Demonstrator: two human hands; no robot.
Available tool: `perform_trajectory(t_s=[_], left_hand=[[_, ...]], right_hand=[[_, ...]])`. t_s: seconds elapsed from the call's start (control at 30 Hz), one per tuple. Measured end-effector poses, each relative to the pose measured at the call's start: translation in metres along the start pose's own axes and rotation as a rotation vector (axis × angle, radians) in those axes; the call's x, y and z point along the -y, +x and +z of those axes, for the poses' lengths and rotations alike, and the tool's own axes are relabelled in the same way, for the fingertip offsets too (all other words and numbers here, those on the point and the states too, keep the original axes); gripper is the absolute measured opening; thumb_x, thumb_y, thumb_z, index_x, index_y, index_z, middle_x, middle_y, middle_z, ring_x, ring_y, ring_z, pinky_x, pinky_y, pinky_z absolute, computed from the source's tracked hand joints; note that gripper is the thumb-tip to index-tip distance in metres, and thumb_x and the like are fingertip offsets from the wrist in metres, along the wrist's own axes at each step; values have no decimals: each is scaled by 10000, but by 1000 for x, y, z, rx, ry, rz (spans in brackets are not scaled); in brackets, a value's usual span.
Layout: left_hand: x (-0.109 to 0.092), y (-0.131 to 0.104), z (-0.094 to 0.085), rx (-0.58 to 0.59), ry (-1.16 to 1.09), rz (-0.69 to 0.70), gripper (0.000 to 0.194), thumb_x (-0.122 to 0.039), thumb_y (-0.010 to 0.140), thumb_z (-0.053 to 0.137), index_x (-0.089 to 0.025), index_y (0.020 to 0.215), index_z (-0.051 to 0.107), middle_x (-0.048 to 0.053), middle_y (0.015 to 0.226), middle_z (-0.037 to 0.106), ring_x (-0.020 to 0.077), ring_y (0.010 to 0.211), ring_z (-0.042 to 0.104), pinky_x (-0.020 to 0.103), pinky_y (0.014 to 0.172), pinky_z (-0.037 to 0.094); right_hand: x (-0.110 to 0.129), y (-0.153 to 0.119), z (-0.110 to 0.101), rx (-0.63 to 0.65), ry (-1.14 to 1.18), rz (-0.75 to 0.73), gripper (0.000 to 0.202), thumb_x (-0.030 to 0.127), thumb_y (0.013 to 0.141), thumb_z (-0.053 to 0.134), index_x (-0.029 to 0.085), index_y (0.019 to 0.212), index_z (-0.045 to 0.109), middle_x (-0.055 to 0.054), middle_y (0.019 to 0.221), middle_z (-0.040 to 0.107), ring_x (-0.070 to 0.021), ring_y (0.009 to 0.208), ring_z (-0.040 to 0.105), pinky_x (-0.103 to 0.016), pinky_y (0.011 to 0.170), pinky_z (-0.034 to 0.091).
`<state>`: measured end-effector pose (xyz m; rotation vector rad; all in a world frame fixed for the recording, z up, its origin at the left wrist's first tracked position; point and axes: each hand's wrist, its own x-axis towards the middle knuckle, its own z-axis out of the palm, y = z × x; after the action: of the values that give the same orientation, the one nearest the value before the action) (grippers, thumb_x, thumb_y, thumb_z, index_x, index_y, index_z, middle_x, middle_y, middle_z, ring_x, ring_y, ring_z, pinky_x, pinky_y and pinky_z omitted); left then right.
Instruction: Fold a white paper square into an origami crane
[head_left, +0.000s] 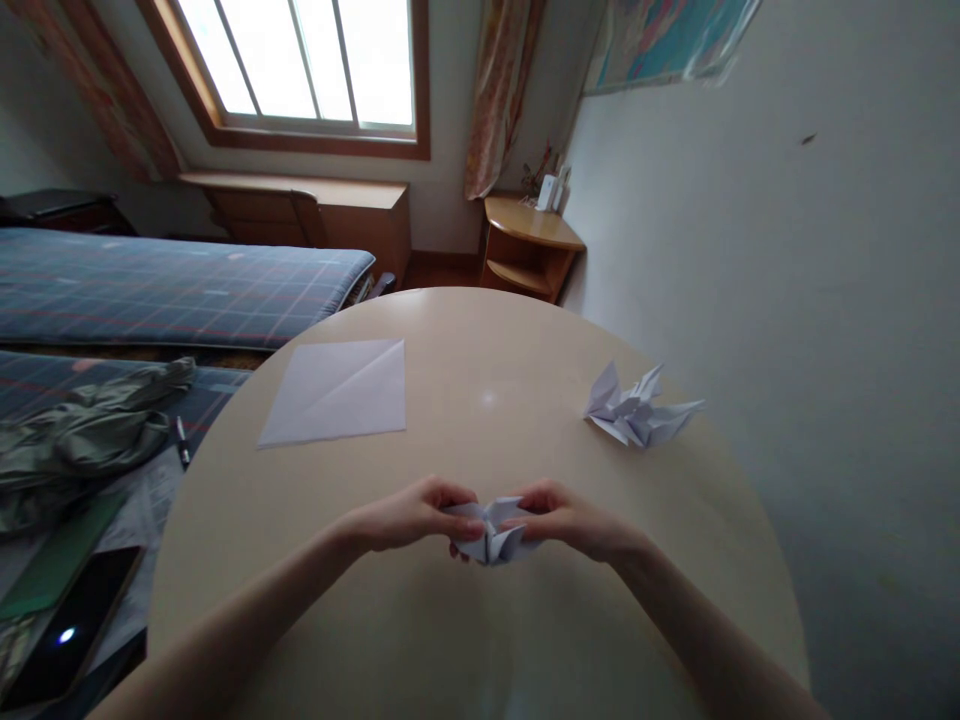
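Note:
Between my two hands, above the near half of the round table (pixel 510 640), is a small white folded paper (pixel 491 540) with several flaps standing out. My left hand (pixel 424 515) pinches its left side, thumb on top and fingers curled beneath. On the right side, my right hand (pixel 570 515) grips the paper between thumb and fingers. A white folded paper piece (pixel 637 408) with pointed flaps lies on the table to the right. To the left lies a flat white paper sheet (pixel 341 390) with a diagonal crease. The fingertips under the held paper are partly hidden.
Beyond the table's left edge are beds with plaid covers (pixel 172 285), a crumpled green cloth (pixel 82 430), a pen (pixel 182 442) and a dark phone (pixel 71 630). A white wall (pixel 750 250) runs along the right. A corner shelf (pixel 532 222) stands behind the table.

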<state>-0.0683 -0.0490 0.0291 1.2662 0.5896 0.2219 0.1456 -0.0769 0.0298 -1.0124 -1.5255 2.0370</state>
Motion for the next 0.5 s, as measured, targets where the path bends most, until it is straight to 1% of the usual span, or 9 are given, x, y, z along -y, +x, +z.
perform_trajectory(t_s=[0.07, 0.13, 0.17, 0.23, 0.37, 0.5], left_hand=[[2, 1, -4, -19, -51, 41, 416, -519, 647, 704, -119, 677, 596, -14, 610, 542, 97, 582, 488, 213, 601, 388], [6, 1, -7, -53, -102, 74, 432, -528, 618, 724, -122, 669, 584, -20, 605, 525, 95, 588, 468, 206, 599, 372], [8, 2, -9, -63, -122, 82, 436, -528, 607, 732, -124, 666, 580, -24, 602, 517, 93, 588, 458, 200, 593, 362], [12, 3, -12, -57, -142, 84, 432, -516, 598, 744, -123, 666, 578, -32, 601, 511, 85, 585, 448, 188, 583, 348], [14, 4, -20, -15, -144, 78, 406, -487, 610, 748, -120, 671, 587, -38, 598, 528, 74, 569, 460, 177, 589, 354], [12, 2, -26, -4, -110, 70, 391, -485, 615, 744, -128, 658, 588, -32, 601, 548, 84, 572, 485, 186, 594, 373]], right_hand=[[-7, 2, -4, -28, 74, -19, 317, 410, 666, 706, 113, 770, 672, 12, 655, 568, -93, 597, 477, -213, 582, 355], [-13, 4, -7, -90, 142, -52, 330, 420, 618, 744, 113, 703, 656, 19, 609, 547, -89, 564, 461, -214, 564, 354], [-15, 4, -9, -98, 160, -62, 335, 420, 597, 759, 114, 667, 642, 26, 588, 525, -84, 546, 444, -211, 552, 347], [-16, 5, -10, -71, 168, -85, 355, 437, 584, 764, 116, 639, 623, 30, 592, 500, -78, 540, 422, -203, 532, 328], [-10, 2, -15, 1, 114, -130, 387, 479, 620, 728, 110, 653, 612, 14, 668, 496, -79, 576, 418, -197, 515, 291], [-10, 2, -22, 31, 77, -149, 355, 443, 657, 712, 111, 643, 587, 26, 647, 483, -70, 570, 399, -190, 507, 268]])
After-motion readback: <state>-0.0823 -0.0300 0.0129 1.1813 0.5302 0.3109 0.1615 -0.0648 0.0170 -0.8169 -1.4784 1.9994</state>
